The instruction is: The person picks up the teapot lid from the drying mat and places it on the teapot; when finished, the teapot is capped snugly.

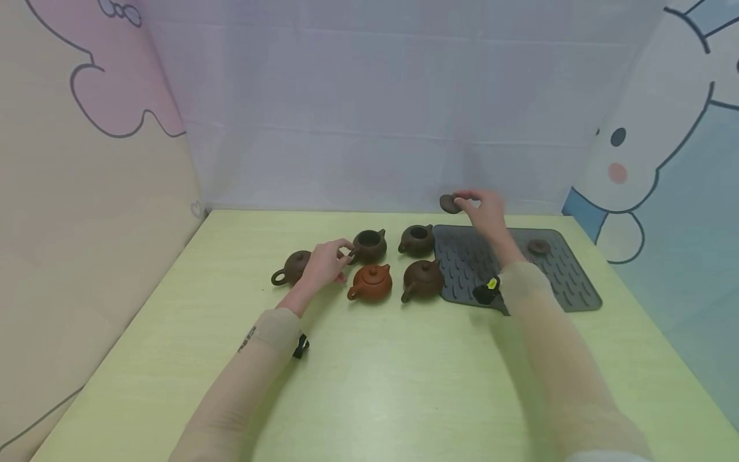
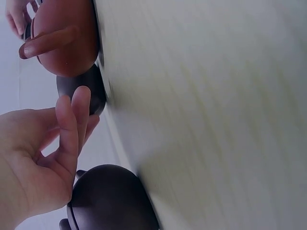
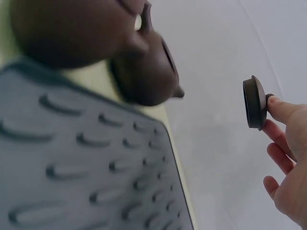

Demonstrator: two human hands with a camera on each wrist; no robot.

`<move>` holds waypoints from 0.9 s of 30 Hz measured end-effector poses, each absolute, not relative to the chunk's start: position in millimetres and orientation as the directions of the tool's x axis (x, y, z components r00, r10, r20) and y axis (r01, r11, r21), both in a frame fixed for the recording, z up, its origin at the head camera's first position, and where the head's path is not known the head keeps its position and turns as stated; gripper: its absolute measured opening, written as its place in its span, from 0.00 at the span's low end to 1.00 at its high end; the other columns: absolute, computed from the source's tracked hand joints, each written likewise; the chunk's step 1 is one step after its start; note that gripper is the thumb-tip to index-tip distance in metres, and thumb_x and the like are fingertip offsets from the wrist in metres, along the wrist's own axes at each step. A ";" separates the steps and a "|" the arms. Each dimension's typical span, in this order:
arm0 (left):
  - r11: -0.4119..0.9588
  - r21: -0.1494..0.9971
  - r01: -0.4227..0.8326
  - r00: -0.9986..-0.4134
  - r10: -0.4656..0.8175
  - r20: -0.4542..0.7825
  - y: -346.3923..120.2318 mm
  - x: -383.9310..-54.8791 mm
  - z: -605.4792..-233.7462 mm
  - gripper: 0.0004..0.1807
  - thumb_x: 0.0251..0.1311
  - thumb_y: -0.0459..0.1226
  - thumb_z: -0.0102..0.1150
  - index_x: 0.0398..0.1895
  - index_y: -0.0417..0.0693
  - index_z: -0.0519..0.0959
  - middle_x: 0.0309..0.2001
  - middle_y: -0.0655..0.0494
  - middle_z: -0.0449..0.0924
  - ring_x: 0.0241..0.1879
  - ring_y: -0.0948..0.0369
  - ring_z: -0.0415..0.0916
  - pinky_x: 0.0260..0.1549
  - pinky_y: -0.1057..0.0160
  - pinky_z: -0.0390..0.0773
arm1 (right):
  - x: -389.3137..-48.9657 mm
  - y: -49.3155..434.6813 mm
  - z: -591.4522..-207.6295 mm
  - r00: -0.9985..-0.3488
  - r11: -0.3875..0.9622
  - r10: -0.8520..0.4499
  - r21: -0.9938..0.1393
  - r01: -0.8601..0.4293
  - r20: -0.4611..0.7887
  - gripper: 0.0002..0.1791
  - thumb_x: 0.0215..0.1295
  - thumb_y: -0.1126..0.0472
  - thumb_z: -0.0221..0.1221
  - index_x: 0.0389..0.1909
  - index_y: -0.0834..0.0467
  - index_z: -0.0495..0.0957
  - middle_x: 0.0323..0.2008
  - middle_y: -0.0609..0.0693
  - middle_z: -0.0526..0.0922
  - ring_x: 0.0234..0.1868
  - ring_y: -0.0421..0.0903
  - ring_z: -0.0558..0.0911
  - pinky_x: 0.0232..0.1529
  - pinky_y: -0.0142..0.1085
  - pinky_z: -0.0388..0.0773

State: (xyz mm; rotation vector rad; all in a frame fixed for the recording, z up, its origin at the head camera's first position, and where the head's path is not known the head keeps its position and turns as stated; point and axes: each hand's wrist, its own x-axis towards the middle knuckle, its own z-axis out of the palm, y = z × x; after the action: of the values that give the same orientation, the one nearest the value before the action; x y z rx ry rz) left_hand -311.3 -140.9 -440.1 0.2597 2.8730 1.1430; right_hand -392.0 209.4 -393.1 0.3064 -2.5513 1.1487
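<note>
My right hand (image 1: 485, 208) pinches the knob of a dark brown teapot lid (image 3: 256, 103), holding it in the air above the back of the grey mat. My left hand (image 1: 326, 262) has thumb and index finger at the handle of an open dark brown teapot (image 1: 369, 246) and seems to pinch it; the left wrist view partly hides this contact. A second lidless dark teapot (image 1: 417, 240) stands to its right. In front are a reddish-brown lidded teapot (image 1: 371, 284) and a dark lidded teapot (image 1: 424, 279). Another dark teapot (image 1: 297, 266) is partly behind my left hand.
The ridged grey mat (image 1: 462, 269) lies at the table's right, with a dark lid (image 1: 539, 247) on it. Below my right forearm, a black strap with a yellow mark (image 1: 487, 290) is at the wrist. A pale curtain (image 1: 375, 128) hangs behind the table (image 1: 375, 385).
</note>
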 end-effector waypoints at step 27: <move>0.709 0.689 0.147 -0.983 0.180 0.025 -136.5 -312.8 -438.8 0.16 0.68 0.32 0.57 0.58 0.47 0.76 0.41 0.41 0.87 0.18 0.62 0.82 0.19 0.68 0.81 | -390.4 98.4 -383.9 -0.875 0.579 -0.230 -0.663 -0.475 0.426 0.14 0.69 0.56 0.61 0.51 0.56 0.84 0.48 0.56 0.86 0.58 0.54 0.79 0.65 0.49 0.70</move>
State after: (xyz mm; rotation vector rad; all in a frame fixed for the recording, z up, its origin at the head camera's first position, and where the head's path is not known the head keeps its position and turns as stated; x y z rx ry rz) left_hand -312.8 -136.5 -438.8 0.2738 2.8637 1.1490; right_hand -390.4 98.4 -383.9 0.5785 -2.5197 1.1855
